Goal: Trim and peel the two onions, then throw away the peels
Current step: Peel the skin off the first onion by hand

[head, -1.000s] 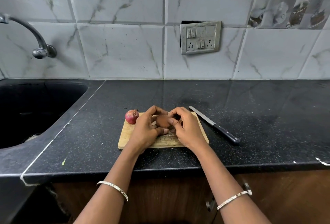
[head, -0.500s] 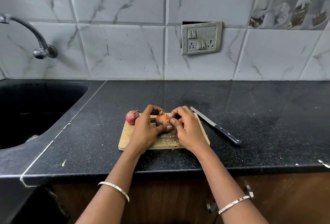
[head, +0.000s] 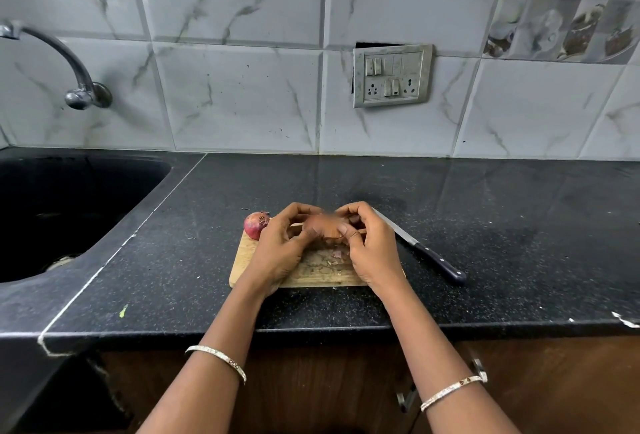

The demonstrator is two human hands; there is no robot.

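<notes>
Above the middle of a small wooden cutting board [head: 249,262] both my hands hold one brown-skinned onion [head: 323,225], which looks blurred. My left hand [head: 280,246] grips its left side with curled fingers. My right hand [head: 369,248] pinches its right side with thumb and fingers. A second onion [head: 255,224], red and with its skin on, sits at the board's far left corner, beside my left hand. Small bits of peel [head: 336,253] lie on the board under the held onion.
A knife [head: 420,249] with a dark handle lies on the black counter [head: 502,243] just right of the board, blade pointing away. A dark sink [head: 62,208] with a tap [head: 74,87] is at the left. A switch plate [head: 392,75] hangs on the tiled wall.
The onion has been turned between my fingers and is now blurred. Both hands stay over the board in nearly the same place.
</notes>
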